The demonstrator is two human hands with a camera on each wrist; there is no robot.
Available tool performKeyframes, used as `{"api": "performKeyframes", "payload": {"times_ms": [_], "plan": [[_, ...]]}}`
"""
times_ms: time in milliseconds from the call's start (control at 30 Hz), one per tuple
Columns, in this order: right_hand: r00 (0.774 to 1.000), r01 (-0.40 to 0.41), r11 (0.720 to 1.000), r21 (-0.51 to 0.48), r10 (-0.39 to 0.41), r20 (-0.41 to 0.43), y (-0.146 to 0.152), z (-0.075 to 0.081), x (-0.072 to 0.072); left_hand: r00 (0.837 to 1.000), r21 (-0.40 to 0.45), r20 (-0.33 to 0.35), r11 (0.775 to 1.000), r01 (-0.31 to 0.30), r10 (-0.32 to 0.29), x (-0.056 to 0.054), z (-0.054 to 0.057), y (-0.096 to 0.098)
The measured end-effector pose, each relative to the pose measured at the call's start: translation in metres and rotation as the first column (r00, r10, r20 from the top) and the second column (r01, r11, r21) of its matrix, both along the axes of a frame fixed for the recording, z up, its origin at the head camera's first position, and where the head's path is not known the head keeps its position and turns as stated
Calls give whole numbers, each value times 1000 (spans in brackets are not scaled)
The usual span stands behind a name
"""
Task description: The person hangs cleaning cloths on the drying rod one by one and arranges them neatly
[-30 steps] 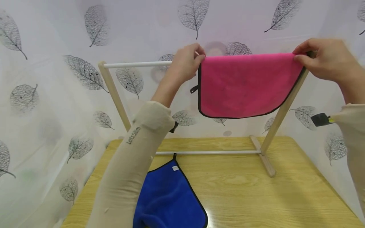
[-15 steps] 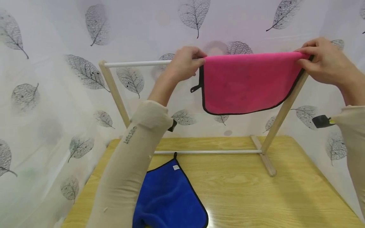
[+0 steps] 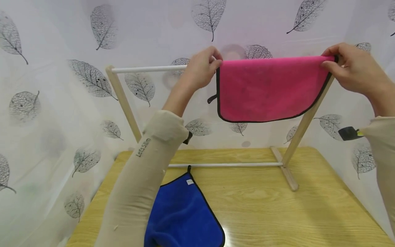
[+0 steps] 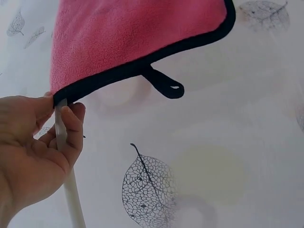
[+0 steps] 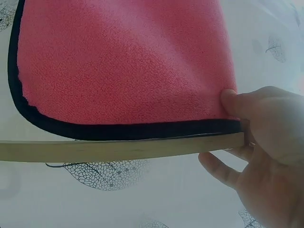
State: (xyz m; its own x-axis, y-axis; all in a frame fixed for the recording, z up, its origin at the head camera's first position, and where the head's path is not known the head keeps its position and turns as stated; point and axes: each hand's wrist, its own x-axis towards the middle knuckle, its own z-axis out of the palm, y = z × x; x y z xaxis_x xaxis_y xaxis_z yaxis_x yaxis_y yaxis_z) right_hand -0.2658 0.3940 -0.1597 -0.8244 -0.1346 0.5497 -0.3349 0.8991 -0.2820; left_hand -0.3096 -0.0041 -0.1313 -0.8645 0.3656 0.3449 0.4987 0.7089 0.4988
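Observation:
A pink towel (image 3: 271,91) with black edging hangs folded over the upper white rod (image 3: 148,69) of a wooden-sided rack. My left hand (image 3: 202,68) pinches the towel's left edge where it crosses the rod; in the left wrist view its fingers curl about the rod and the dark edging (image 4: 118,73). A small black loop (image 4: 166,85) sticks out from that edge. At the other end, my right hand (image 3: 355,67) pinches the towel's top right corner beside the wooden post (image 5: 118,151). The right wrist view shows the thumb on the pink cloth.
A blue towel (image 3: 185,212) with black edging lies on the wood-grain table (image 3: 262,199), partly behind my left sleeve (image 3: 139,185). The rack's lower white rod (image 3: 228,165) and right foot (image 3: 289,176) stand behind it. A leaf-patterned sheet (image 3: 55,137) hangs around the table.
My right hand has shifted a little to the right, drawing the pink towel's right edge closer to the post. The front lower hem sits slightly higher. The left hand stays nearly in place.

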Motion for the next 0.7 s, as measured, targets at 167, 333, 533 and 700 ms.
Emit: {"api": "performKeyframes", "payload": {"times_ms": [167,333,533,700], "plan": [[998,-1,998,55,5,-61,-1,-3,0,1000,0,-8,1000,-5,5,-1,-1,-1],[995,-12,1000,27,14,-103,-3,-5,0,1000,-77,4,997,20,-19,-2,0,-2],[991,1,999,-43,-7,-132,-2,-6,0,1000,-41,9,999,20,-19,0,-2,-1],[989,7,1000,-28,-11,-147,-2,-5,-1,1000,-44,-10,999,6,-6,-2,-3,1]]}}
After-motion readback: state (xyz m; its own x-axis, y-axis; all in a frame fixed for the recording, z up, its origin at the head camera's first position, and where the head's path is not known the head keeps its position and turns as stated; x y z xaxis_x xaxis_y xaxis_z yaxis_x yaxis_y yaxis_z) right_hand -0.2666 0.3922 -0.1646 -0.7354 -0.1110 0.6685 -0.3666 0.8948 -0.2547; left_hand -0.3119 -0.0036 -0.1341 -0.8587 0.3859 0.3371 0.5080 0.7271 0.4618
